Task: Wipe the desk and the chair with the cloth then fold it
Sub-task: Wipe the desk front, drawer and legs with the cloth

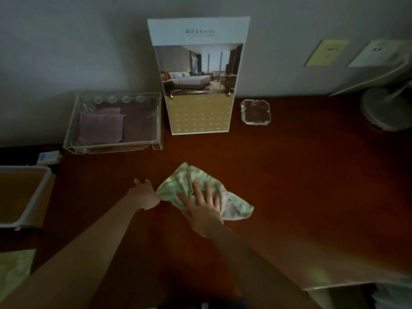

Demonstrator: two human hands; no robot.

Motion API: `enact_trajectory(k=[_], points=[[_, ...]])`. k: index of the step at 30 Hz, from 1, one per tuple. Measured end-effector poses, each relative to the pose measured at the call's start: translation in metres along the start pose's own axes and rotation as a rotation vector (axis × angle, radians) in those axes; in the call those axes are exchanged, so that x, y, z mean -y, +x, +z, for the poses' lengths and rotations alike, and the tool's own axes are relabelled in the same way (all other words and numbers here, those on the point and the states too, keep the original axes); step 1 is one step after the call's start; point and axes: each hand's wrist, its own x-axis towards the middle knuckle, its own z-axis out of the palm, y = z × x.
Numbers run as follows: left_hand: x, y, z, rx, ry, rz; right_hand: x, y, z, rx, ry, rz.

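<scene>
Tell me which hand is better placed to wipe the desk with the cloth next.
Right, probably. The right hand lies flat on the crumpled cloth on the desk, fingers spread; the left hand is only at its left edge.

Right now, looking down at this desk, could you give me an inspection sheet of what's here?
Surface: dark reddish desk, dimly lit.
Job's things: crumpled green-and-white cloth on the desk; chair not in view.
Clutter: clear tray holding folded purple cloths, standing calendar, glass ashtray.
Hands: right hand pressed flat on the cloth; left hand open beside the cloth's left edge.
Cables: nothing seen.
Surroundings: wall with two papers, white round base at right, bin at left.
</scene>
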Motion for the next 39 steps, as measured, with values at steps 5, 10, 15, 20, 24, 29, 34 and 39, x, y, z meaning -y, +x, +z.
enact_trajectory(k=[5,10,15,20,24,29,34,39], points=[[-0.006,-0.007,-0.001,-0.001,-0.017,-0.041,-0.083,-0.052,0.001,-0.009,-0.137,-0.092],[-0.002,-0.020,0.037,-0.089,-0.030,-0.025,-0.208,-0.137,0.010,-0.091,-0.049,0.469],[-0.002,-0.035,0.082,-0.159,-0.020,0.012,-0.262,-0.193,0.013,-0.215,0.068,0.730],[-0.003,-0.046,0.098,-0.153,0.046,0.049,-0.231,-0.182,0.017,-0.281,0.179,0.828],[0.004,-0.057,0.100,-0.142,0.078,0.118,-0.160,-0.179,0.031,-0.204,0.177,0.783],[0.030,-0.070,0.115,-0.115,0.089,0.287,-0.041,-0.169,0.069,-0.107,0.126,0.535],[0.085,-0.079,0.137,-0.079,0.234,0.347,0.099,-0.158,0.110,-0.007,0.115,0.221],[0.142,-0.089,0.154,-0.144,0.342,0.328,0.163,-0.157,0.139,-0.017,0.065,0.145]])
